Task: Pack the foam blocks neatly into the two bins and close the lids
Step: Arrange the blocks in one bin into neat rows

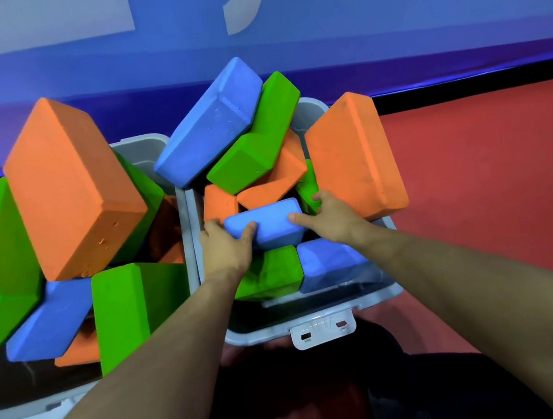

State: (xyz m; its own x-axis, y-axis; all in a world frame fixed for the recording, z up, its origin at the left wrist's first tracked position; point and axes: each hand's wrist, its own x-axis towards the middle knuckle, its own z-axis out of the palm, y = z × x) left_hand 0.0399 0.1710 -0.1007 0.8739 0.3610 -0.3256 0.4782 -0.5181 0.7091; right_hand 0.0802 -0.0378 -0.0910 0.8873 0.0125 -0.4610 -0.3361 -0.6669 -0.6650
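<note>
Two grey plastic bins stand side by side on the red floor (487,168), their inner walls touching at frame centre. The left bin (15,409) holds a loose heap: two green foam blocks, one large orange foam block (69,184) tilted on top, one blue block at lower left, and orange pieces partly buried; exact orange count cannot be told. The right bin (265,334) shows three blue, three green and about four orange blocks, several jutting above the rim at the far side. One large orange block (353,155) leans over the right wall.

The left hand (226,246) and right hand (329,217) grip a small blue foam block (266,224) at mid-bin, one hand on each end, thumbs pressed on the top face, other fingers curled behind it.

Open room: a bare strip of bin floor along the near wall, by the white latch (323,329). No lids are visible.
</note>
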